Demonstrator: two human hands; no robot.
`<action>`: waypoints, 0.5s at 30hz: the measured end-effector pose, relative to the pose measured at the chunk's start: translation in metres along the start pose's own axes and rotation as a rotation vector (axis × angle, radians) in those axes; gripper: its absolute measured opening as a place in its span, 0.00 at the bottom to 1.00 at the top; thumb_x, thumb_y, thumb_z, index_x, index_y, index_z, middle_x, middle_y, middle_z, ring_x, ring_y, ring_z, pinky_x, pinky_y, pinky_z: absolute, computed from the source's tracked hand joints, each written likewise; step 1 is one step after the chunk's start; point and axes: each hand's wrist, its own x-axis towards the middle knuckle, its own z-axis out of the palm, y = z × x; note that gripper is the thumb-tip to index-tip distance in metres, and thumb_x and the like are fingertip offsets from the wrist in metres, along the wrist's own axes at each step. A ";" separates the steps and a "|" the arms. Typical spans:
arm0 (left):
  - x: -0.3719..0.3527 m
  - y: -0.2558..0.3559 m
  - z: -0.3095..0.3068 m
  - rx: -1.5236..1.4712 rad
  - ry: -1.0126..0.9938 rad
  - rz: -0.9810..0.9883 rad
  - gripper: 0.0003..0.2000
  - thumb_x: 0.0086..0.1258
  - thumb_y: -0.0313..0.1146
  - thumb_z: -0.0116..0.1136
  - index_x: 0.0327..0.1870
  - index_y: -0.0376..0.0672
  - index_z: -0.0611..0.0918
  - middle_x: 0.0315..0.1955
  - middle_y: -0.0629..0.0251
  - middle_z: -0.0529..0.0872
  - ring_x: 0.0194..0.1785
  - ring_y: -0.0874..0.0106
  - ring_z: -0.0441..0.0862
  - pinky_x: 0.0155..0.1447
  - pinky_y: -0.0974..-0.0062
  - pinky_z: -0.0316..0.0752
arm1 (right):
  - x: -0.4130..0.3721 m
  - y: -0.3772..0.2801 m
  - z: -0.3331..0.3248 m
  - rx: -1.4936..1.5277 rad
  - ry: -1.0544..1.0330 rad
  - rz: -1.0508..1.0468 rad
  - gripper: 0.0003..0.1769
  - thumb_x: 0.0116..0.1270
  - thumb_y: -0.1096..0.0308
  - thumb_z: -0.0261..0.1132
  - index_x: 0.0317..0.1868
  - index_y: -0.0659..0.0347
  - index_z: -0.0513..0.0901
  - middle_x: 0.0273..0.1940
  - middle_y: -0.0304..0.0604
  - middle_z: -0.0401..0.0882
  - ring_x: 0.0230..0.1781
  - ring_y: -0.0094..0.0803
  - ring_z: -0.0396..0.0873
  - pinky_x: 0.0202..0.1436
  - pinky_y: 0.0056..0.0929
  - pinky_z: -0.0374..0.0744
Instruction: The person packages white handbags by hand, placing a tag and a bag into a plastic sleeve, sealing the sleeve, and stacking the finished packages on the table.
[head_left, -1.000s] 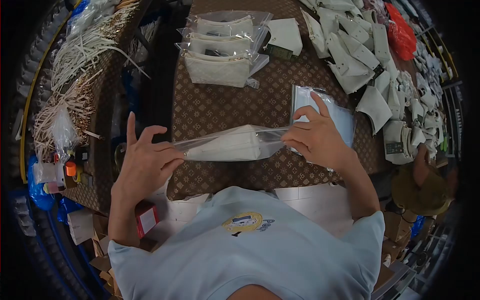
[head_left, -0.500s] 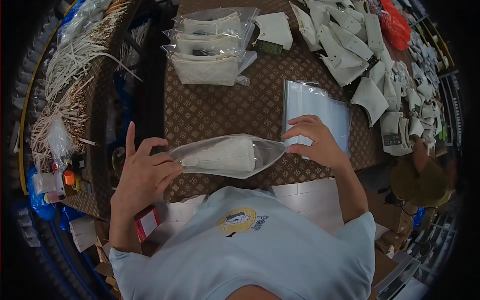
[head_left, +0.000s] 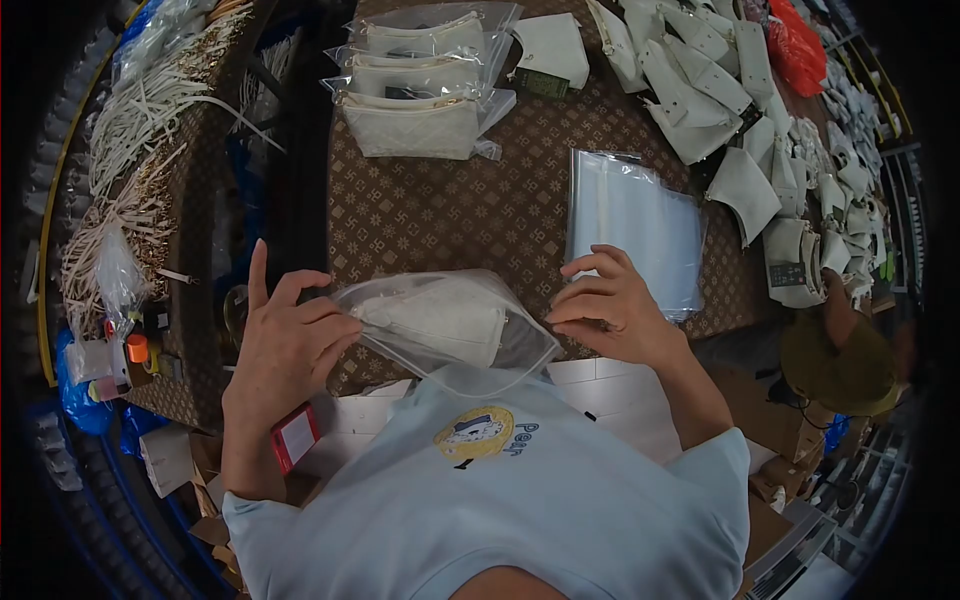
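A white handbag (head_left: 455,318) lies inside a clear plastic bag (head_left: 528,352) at the table's front edge, close to my shirt. Thumb and fingers of my left hand (head_left: 290,345) pinch the plastic at its left end, with the index finger pointing up. At the right corner, my right hand (head_left: 620,315) holds the plastic between thumb and fingertips. The bag's near edge sags in a loose curve between the hands. Just beyond my right hand lies a stack of flat clear plastic bags (head_left: 630,225).
Several bagged white handbags (head_left: 412,130) stand in a row at the back. A pile of white handbags (head_left: 695,85) covers the back right, beside a red plastic bag (head_left: 797,45). Straps (head_left: 145,150) heap on the left. Another person's hand (head_left: 840,297) is at the right.
The plastic bag's near edge has dropped toward me and its mouth looks wider. My right hand has moved slightly left and nearer my body. The left hand stays nearly in place.
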 end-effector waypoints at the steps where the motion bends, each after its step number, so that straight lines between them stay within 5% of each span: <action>1: 0.000 -0.001 0.001 0.001 0.003 0.000 0.05 0.51 0.32 0.66 0.29 0.47 0.87 0.25 0.72 0.83 0.51 0.66 0.75 0.75 0.47 0.42 | 0.002 -0.008 -0.002 -0.006 -0.029 0.076 0.17 0.50 0.64 0.74 0.42 0.51 0.82 0.39 0.32 0.82 0.55 0.34 0.73 0.66 0.44 0.61; 5: -0.001 0.001 0.000 0.023 -0.003 -0.016 0.05 0.51 0.32 0.66 0.29 0.46 0.86 0.25 0.71 0.83 0.50 0.67 0.76 0.75 0.48 0.42 | -0.001 -0.023 -0.001 0.001 -0.209 0.173 0.30 0.48 0.66 0.74 0.54 0.49 0.75 0.47 0.38 0.78 0.58 0.37 0.71 0.69 0.47 0.58; 11: -0.001 0.008 -0.005 0.004 -0.029 -0.019 0.03 0.52 0.30 0.67 0.28 0.46 0.86 0.25 0.71 0.84 0.48 0.68 0.77 0.75 0.47 0.42 | -0.013 -0.051 -0.004 -0.030 -0.200 -0.016 0.32 0.45 0.69 0.74 0.54 0.45 0.76 0.39 0.35 0.75 0.47 0.33 0.73 0.65 0.43 0.62; 15: 0.000 0.006 -0.006 0.027 -0.018 -0.002 0.03 0.52 0.30 0.67 0.28 0.46 0.86 0.25 0.71 0.84 0.48 0.68 0.77 0.75 0.47 0.42 | -0.015 -0.033 0.000 -0.248 -0.157 0.039 0.30 0.45 0.69 0.74 0.52 0.44 0.78 0.37 0.34 0.73 0.42 0.31 0.73 0.60 0.41 0.65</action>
